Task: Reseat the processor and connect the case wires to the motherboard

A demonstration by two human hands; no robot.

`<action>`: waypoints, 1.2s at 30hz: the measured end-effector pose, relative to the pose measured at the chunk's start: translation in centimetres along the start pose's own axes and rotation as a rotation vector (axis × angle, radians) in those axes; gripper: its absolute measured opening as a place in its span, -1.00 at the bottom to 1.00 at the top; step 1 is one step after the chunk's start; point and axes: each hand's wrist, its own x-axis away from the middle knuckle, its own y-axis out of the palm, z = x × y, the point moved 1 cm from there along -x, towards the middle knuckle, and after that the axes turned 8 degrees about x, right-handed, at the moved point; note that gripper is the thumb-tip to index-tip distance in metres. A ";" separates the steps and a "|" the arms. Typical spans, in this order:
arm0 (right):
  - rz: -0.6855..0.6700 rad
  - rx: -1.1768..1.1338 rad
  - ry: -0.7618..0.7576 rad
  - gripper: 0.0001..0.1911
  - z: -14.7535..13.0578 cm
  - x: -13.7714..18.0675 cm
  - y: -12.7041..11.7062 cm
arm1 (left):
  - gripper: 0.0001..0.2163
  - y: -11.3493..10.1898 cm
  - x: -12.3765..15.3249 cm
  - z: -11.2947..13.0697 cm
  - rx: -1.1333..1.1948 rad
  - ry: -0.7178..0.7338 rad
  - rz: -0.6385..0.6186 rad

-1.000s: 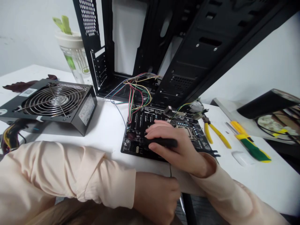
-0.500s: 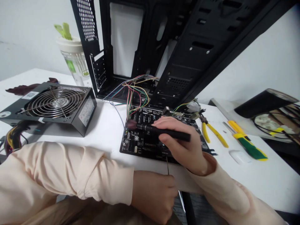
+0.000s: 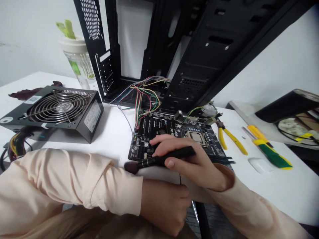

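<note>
My right hand [image 3: 191, 159] is closed round a brush [image 3: 159, 161] with a black handle and dark bristles. The bristles hang just off the near left edge of the black motherboard [image 3: 139, 151], beside my left sleeve. Parts of the board lie hidden under my right hand; its bare processor socket [image 3: 196, 136] shows to the right. My left hand [image 3: 165, 205] is a fist in front of the table edge. A thin dark strand [image 3: 180, 178] rises by its knuckles; what the fingers grip, if anything, is hidden.
Behind the board stands an open black computer case [image 3: 194, 76] with loose coloured wires [image 3: 147, 88]. A power supply [image 3: 92, 121] and a bottle [image 3: 79, 63] are at left. Yellow-handled pliers [image 3: 231, 139], screwdrivers [image 3: 271, 154] and a small white case [image 3: 260, 165] lie at right.
My right hand has drawn the brush from the board's upper left area toward me, past its near edge. The processor socket has come into view. My left fist has hardly moved.
</note>
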 end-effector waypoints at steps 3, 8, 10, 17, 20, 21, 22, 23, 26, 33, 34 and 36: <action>0.073 0.093 -0.039 -0.90 0.0 0.1 -0.1 | -0.82 0.2 0.0 0.2 -0.023 0.015 -0.015; -0.003 0.046 -0.110 -0.91 -0.2 0.3 -0.1 | -0.82 0.4 -0.1 0.4 -0.037 0.034 -0.049; 0.014 0.131 -0.158 -0.90 -0.3 0.3 -0.1 | -0.82 0.3 0.0 0.3 -0.045 0.029 -0.029; -0.028 0.214 -0.199 -0.90 -0.7 0.5 0.0 | -0.85 0.3 0.2 0.2 -0.057 0.032 0.049; -0.091 0.288 -0.196 -0.92 -0.9 0.5 -0.2 | -0.86 0.2 0.1 0.2 -0.071 0.036 0.029; -0.112 0.247 -0.182 -0.92 -0.9 0.5 -0.4 | -0.86 0.2 0.1 0.2 -0.072 0.039 0.021; -0.118 0.193 -0.165 -0.93 -1.0 0.5 -0.8 | -0.86 0.1 0.1 0.2 -0.070 0.035 0.017; -0.103 0.147 -0.147 -0.94 -1.0 0.5 -1.3 | -0.85 0.0 0.1 0.2 -0.063 0.031 0.019; 0.016 0.135 -0.088 -0.97 -0.8 0.5 -2.8 | -0.86 -0.2 0.2 0.2 -0.037 0.016 0.040; -0.072 0.229 -0.170 -0.88 -0.9 1.0 -3.9 | -0.86 -0.4 0.2 0.2 -0.039 -0.001 0.052; -0.055 0.219 -0.167 -0.87 -1.0 1.1 -3.9 | -0.86 -0.5 0.2 0.2 -0.039 0.000 0.052; 0.004 0.203 -0.150 -0.91 -0.9 1.2 -4.0 | -0.86 -0.5 0.2 0.2 -0.037 0.006 0.046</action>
